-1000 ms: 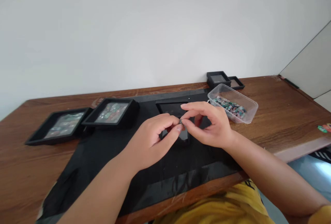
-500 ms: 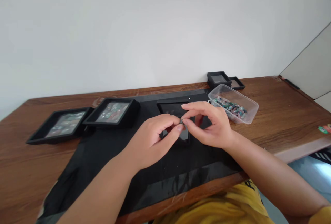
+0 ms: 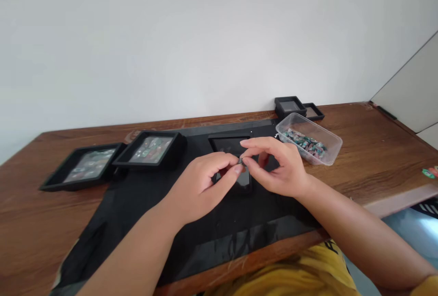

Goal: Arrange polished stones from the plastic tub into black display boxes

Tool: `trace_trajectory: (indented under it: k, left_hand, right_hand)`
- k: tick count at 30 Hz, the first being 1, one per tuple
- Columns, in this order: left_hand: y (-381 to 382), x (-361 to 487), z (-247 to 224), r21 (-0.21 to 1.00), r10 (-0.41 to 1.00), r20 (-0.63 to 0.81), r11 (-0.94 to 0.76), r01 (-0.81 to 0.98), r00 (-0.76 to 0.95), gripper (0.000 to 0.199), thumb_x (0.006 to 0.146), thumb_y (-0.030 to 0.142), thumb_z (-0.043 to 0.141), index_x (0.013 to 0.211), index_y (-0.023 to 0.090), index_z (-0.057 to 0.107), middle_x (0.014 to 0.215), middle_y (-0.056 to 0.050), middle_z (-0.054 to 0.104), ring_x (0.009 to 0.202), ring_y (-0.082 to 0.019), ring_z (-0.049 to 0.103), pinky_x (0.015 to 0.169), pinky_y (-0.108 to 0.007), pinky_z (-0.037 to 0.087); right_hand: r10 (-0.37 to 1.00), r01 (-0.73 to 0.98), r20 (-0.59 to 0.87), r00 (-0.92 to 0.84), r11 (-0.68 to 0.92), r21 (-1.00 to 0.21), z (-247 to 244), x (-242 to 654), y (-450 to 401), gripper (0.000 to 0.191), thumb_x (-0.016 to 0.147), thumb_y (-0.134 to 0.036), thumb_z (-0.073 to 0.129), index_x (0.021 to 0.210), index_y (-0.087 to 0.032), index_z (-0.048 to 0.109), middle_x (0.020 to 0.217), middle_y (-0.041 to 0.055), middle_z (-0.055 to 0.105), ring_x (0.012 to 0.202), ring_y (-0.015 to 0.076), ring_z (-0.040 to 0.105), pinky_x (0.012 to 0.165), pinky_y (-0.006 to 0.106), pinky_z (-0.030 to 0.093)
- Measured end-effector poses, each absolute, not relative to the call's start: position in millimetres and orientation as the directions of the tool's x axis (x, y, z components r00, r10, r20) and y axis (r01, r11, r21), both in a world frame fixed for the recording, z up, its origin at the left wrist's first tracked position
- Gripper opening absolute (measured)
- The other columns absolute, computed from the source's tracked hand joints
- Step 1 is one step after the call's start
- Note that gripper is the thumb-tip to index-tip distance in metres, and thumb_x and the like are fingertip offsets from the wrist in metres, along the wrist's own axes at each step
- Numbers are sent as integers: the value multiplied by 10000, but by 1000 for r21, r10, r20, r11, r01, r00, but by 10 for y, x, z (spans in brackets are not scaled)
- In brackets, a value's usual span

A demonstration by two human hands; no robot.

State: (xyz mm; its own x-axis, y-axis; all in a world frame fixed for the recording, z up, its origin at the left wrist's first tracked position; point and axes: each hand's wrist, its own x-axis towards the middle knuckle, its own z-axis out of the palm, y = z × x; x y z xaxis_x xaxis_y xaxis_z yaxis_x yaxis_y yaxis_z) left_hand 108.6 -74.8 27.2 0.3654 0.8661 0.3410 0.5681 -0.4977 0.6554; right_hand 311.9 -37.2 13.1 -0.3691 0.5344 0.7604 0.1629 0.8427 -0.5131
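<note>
Over the middle of a black mat, my left hand [image 3: 201, 186] pinches a small grey-green piece [image 3: 240, 161] between thumb and index finger. My right hand [image 3: 278, 166] grips the same piece from the other side, thumb against index finger, its other fingers loosely curled. The piece is too small to name; it may be a polished stone. Directly beneath both hands lies a black frame [image 3: 226, 143] with a glossy dark inside, partly covered by them. To the right, a clear plastic tub [image 3: 330, 143] holds many small shiny green, pink and dark pieces [image 3: 304, 143].
Two black frames [image 3: 119, 161] [image 3: 179, 143] with shiny pieces behind their panes sit at the left, edges overlapping. More small black frames [image 3: 290, 105] are stacked by the wall. The black mat [image 3: 143, 214] covers part of the wooden table [image 3: 369, 150]. Colourful bits [image 3: 429, 173] lie far right.
The camera view has shifted very slightly. Both hands stay together at the same spot, and the small piece between the fingertips shows a little more.
</note>
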Motion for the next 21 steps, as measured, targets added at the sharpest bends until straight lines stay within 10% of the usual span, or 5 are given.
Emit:
trace_trajectory:
  k: [21]
  left_hand:
    - [-739, 1089, 286, 732, 909, 301, -414, 541, 288, 256, 950, 371, 569, 830, 208, 727, 743, -11, 754, 621, -143, 643, 550, -228, 482]
  right_hand:
    - [724, -66, 563, -398, 590, -805, 111, 3080, -321, 285, 993, -213, 635, 1249, -230, 511, 891, -16, 693, 675, 95, 649, 560, 225, 485]
